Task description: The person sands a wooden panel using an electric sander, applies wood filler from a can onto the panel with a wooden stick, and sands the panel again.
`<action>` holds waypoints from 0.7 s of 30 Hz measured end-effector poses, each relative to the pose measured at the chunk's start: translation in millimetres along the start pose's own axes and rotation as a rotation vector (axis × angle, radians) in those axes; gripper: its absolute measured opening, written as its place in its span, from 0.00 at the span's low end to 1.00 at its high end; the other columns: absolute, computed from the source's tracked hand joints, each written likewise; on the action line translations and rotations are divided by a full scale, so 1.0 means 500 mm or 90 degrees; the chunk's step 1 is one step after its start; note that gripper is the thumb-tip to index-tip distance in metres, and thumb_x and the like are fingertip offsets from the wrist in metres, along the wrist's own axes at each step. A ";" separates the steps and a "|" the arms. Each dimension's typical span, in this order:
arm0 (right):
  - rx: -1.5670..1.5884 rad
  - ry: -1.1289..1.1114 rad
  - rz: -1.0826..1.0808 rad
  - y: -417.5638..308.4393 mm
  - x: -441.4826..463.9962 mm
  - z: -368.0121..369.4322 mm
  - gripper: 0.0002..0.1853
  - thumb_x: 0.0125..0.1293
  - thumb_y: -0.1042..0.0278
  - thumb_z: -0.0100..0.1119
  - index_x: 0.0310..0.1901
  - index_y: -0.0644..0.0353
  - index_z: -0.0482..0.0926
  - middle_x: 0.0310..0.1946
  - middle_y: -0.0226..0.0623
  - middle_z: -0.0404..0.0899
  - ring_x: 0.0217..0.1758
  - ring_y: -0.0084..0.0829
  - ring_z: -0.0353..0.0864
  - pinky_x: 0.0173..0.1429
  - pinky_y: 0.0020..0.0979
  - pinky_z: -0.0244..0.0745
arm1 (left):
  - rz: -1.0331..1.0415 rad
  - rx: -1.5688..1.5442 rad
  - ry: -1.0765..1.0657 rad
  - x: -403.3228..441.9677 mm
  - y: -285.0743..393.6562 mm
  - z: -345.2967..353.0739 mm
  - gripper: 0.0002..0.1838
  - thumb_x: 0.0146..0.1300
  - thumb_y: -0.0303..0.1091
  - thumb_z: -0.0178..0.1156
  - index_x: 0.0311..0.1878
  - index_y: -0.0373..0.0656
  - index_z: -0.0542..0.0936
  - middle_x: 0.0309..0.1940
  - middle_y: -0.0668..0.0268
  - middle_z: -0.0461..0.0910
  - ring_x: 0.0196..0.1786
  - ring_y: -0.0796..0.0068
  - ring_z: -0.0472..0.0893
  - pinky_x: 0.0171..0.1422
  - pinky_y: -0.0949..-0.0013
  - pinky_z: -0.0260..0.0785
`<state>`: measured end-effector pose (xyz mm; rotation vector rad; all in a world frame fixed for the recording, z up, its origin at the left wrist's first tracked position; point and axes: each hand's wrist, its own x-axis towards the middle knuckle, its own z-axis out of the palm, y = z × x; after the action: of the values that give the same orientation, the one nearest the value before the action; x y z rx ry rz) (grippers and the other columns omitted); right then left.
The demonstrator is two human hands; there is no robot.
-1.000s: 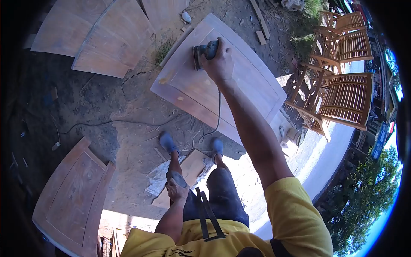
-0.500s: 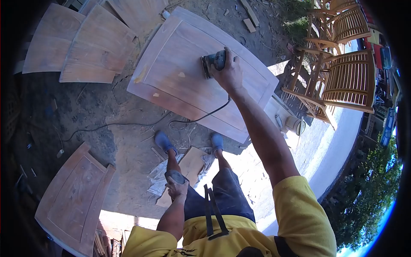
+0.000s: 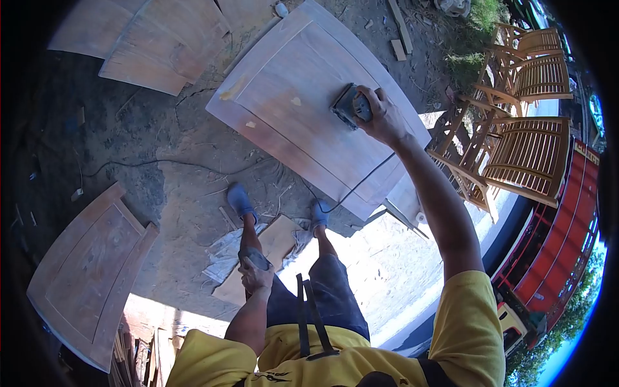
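Observation:
My right hand [image 3: 387,121] is wrapped round the top of an electric palm sander [image 3: 352,106]. The sander's base is against a large wooden panel [image 3: 271,84] with a framed border and pale filler-like patches. From the tool a dark cord [image 3: 361,182] runs across the panel's near edge and over the ground. Low in front of my body, my left hand [image 3: 256,277] is curled at my left knee, by dark grey fabric that looks like my shorts. Part of its fingers is hidden.
More wooden panels [image 3: 161,42] lie at upper left, and another panel [image 3: 90,274] at lower left. Slatted wooden chairs [image 3: 529,151] stand at right, with a red vehicle [image 3: 551,232] beyond. Cardboard [image 3: 277,238] and plastic sheeting lie by my feet; scrap wood [image 3: 400,39] lies behind the panel.
The sander has moved rightward and closer to me over the panel, and has turned. My view has shifted, and the red vehicle has appeared at right. My left hand stays at the knee.

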<state>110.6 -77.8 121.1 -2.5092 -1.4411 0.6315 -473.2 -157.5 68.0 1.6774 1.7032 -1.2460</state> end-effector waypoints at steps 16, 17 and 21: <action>0.015 0.096 -0.106 -0.180 0.273 0.011 0.45 0.60 0.54 0.78 0.78 0.35 0.66 0.56 0.52 0.79 0.56 0.60 0.87 0.61 0.56 0.83 | -0.034 -0.028 -0.004 -0.013 0.012 0.018 0.60 0.57 0.60 0.75 0.86 0.50 0.54 0.68 0.35 0.69 0.60 0.34 0.86 0.65 0.46 0.82; 0.018 0.083 -0.093 -0.137 0.241 0.012 0.44 0.59 0.53 0.78 0.77 0.35 0.67 0.57 0.52 0.78 0.56 0.62 0.87 0.62 0.55 0.83 | -0.035 -0.040 -0.017 -0.015 0.012 0.011 0.59 0.57 0.60 0.75 0.86 0.50 0.55 0.68 0.35 0.70 0.59 0.33 0.86 0.64 0.45 0.82; 0.006 0.046 -0.037 -0.011 0.085 -0.012 0.44 0.59 0.56 0.80 0.76 0.36 0.67 0.56 0.49 0.78 0.56 0.59 0.87 0.61 0.54 0.84 | -0.026 -0.032 -0.011 -0.011 0.006 0.019 0.58 0.58 0.61 0.74 0.86 0.50 0.56 0.68 0.35 0.70 0.59 0.33 0.86 0.64 0.46 0.82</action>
<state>127.7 -38.3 116.8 -2.4471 -1.4753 0.5312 -472.2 -169.0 67.0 1.6059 1.7521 -1.2213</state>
